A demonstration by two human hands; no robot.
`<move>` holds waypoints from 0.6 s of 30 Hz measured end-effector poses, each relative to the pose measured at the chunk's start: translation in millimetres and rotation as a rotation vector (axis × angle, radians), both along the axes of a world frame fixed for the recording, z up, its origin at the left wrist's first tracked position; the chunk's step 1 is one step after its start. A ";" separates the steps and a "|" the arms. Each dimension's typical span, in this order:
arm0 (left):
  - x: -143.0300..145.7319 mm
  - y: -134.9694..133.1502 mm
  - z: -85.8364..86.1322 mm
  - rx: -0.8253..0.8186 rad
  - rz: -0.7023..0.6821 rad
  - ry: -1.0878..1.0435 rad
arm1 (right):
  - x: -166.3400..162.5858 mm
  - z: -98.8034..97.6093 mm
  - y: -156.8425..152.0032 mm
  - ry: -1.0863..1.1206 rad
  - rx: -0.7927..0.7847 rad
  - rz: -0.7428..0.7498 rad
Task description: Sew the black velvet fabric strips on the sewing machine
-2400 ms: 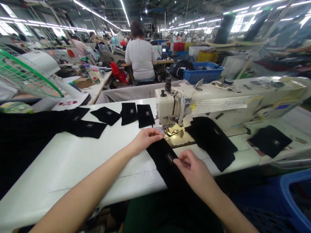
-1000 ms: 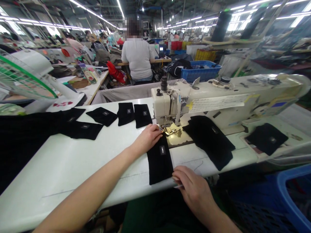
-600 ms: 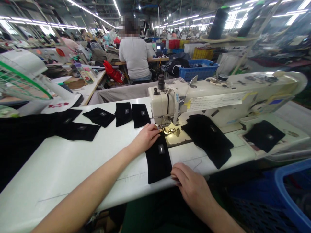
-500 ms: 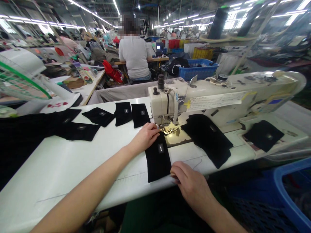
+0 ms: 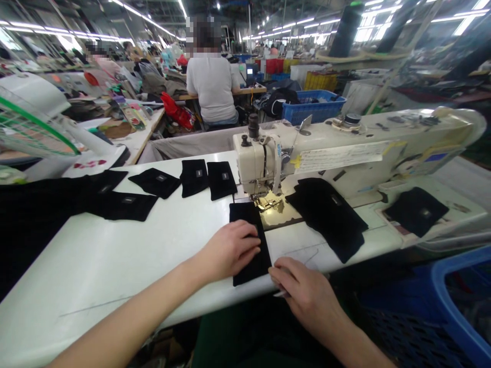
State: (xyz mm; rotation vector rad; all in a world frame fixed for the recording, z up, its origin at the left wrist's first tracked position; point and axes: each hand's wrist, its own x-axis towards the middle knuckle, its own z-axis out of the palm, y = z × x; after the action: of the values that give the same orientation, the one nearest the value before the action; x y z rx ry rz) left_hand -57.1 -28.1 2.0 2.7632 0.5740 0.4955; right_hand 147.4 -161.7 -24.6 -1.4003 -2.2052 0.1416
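A black fabric piece (image 5: pixel 251 270) lies on the white table at the sewing machine (image 5: pixel 255 163), its far right edge beside the presser foot (image 5: pixel 268 204). My left hand (image 5: pixel 236 248) rests on the middle of this piece, fingers loosely bent and slightly apart, covering its small label. At the near right edge of the fabric, my right hand (image 5: pixel 307 289) is closed, with thumb and forefinger pinched at the edge. A thin pale thing (image 5: pixel 282 294) shows under the right fingers; its kind is not clear.
Several labelled black pieces (image 5: pixel 222 181) lie along the table's left side. A black stack (image 5: pixel 330 214) sits right of the needle, with another black piece (image 5: pixel 417 210) farther right. A blue basket (image 5: pixel 437 286) stands low right, a fan (image 5: pixel 34 117) at left. A seated person (image 5: pixel 213 87) is ahead.
My left hand has come back from beside the presser foot toward me, onto the middle of the fabric, covering its label. My right hand stays at the near edge.
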 end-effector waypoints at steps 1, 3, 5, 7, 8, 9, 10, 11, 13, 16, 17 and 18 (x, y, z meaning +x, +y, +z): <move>-2.3 -11.3 2.2 -0.035 -0.050 0.020 | 0.6 0.5 -0.2 0.002 -0.009 0.003; -6.7 -28.0 4.1 -0.053 -0.092 0.050 | 1.1 1.1 0.0 0.004 -0.032 0.006; -9.5 -35.2 3.6 -0.031 -0.086 0.057 | 1.0 1.1 1.0 0.003 -0.046 0.004; -10.1 -34.8 2.8 -0.011 -0.079 0.050 | 0.7 1.0 2.6 0.005 -0.055 0.010; -9.6 -33.0 2.7 -0.001 -0.081 0.047 | 0.5 1.1 3.7 0.009 -0.060 0.015; -8.7 -30.7 2.8 0.012 -0.083 0.043 | 0.4 1.3 4.9 0.012 -0.067 0.019; -7.6 -28.3 3.0 0.029 -0.085 0.037 | 0.4 1.7 6.3 0.013 -0.074 0.021; -6.5 -26.0 3.3 0.047 -0.086 0.028 | 0.4 2.1 7.7 0.010 -0.082 0.019; -4.9 -22.3 3.4 0.074 -0.097 0.015 | 0.7 3.0 11.0 -0.011 -0.106 0.012; -4.7 -17.7 2.3 0.069 -0.098 0.017 | 1.3 3.5 16.6 -0.050 -0.131 -0.004; -5.0 -16.2 1.6 0.060 -0.090 0.016 | 1.5 3.3 18.8 -0.061 -0.138 -0.008; -5.4 -14.4 0.9 0.050 -0.079 0.014 | 1.7 3.0 21.1 -0.069 -0.141 -0.012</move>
State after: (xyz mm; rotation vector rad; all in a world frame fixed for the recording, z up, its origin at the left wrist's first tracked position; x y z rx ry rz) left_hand -62.5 -42.5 2.9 2.8258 0.4591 0.4789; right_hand 149.1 -140.6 -21.7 -1.5148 -2.2806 0.2530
